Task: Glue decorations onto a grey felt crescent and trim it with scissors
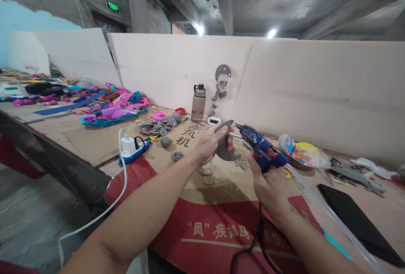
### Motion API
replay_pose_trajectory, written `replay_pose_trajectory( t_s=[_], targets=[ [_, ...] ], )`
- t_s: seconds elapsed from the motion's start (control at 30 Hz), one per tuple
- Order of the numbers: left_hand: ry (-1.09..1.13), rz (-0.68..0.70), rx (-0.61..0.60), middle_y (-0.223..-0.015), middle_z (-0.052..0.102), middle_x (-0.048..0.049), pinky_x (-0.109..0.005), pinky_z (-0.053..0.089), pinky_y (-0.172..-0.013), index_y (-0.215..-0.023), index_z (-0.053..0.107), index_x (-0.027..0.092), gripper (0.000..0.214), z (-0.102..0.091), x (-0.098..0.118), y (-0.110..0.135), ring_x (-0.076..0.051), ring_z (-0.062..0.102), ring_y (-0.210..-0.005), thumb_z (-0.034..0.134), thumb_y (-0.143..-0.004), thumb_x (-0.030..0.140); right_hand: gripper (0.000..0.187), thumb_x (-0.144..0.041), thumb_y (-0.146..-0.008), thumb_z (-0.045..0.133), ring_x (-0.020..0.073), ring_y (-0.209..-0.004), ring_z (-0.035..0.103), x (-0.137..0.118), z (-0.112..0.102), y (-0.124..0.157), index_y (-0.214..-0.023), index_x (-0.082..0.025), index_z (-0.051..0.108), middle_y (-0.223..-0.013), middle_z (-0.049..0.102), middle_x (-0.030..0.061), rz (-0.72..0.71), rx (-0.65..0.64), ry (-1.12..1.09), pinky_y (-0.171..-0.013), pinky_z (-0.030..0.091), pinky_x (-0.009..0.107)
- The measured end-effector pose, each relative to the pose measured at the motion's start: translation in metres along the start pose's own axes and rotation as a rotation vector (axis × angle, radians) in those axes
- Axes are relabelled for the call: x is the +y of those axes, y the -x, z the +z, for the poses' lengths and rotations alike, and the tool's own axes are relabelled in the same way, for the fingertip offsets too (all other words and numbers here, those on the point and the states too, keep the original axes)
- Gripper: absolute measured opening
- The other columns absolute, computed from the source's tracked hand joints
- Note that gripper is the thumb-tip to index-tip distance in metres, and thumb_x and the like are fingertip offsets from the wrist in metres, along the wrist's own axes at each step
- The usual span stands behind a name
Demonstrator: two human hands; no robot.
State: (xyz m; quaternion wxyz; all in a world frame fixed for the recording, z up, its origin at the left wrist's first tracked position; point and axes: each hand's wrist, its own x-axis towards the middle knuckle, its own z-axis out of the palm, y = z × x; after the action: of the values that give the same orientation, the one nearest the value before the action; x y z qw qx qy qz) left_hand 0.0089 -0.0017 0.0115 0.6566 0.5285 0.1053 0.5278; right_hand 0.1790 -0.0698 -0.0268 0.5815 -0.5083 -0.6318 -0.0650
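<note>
In my left hand [207, 145] I hold a grey felt crescent moon [225, 149], its tip pointing up and its curved lower end hanging free. A blue hot glue gun [261, 145] is gripped in my right hand [268, 181], fingers wrapped round its handle. The gun's nozzle points up and left, close to the crescent's upper tip; whether they touch I cannot tell. Its black cord [257, 231] trails down over the red and brown cardboard [202, 191]. On the cardboard left of my hands lie a ball of grey yarn [166, 142] and a loose grey coil [177, 155].
Against the white partition stand a water bottle [198, 105] and a finished-looking moon hanging [223, 73]. Grey felt pieces [158, 126] and pink and purple felt [114, 111] lie left, near a power strip [134, 153]. At right are a metal bowl [302, 164] and a black phone [357, 223].
</note>
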Motion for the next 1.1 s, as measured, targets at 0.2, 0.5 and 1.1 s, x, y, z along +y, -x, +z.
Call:
replay_pose_trajectory(
  t_s=[0.2,0.5,1.1],
  targets=[
    [0.049,-0.052,-0.031,-0.064,0.059,0.0017,-0.030,0.054,-0.061,-0.096,0.057,0.016,0.033,0.000,0.004,0.002,-0.011,0.056,-0.050,0.069,-0.084,0.044,0.033,-0.049,-0.089,0.058,0.0252,-0.080,0.066,-0.001,0.000,-0.001,-0.095,-0.019,0.068,-0.086,0.072,0.0099,0.007,-0.012,0.004,-0.074,0.053,0.039],
    [0.142,-0.109,0.085,-0.060,0.054,0.0031,-0.028,0.054,-0.061,-0.087,0.058,0.014,0.022,-0.003,0.011,-0.002,-0.009,0.051,-0.046,0.063,-0.090,0.035,0.026,-0.045,-0.089,0.059,0.0226,-0.080,0.064,-0.006,-0.001,-0.004,-0.090,-0.020,0.065,-0.085,0.070,0.0067,-0.003,-0.018,-0.076,-0.076,0.053,0.038],
    [0.131,-0.107,-0.078,-0.059,0.055,0.0038,-0.030,0.051,-0.059,-0.088,0.058,0.014,0.029,-0.005,0.007,0.000,-0.009,0.049,-0.045,0.070,-0.084,0.040,0.031,-0.051,-0.088,0.058,0.0246,-0.081,0.064,-0.010,-0.004,-0.004,-0.089,-0.022,0.066,-0.085,0.070,0.0074,0.000,-0.009,-0.049,-0.080,0.054,0.042]
  ],
)
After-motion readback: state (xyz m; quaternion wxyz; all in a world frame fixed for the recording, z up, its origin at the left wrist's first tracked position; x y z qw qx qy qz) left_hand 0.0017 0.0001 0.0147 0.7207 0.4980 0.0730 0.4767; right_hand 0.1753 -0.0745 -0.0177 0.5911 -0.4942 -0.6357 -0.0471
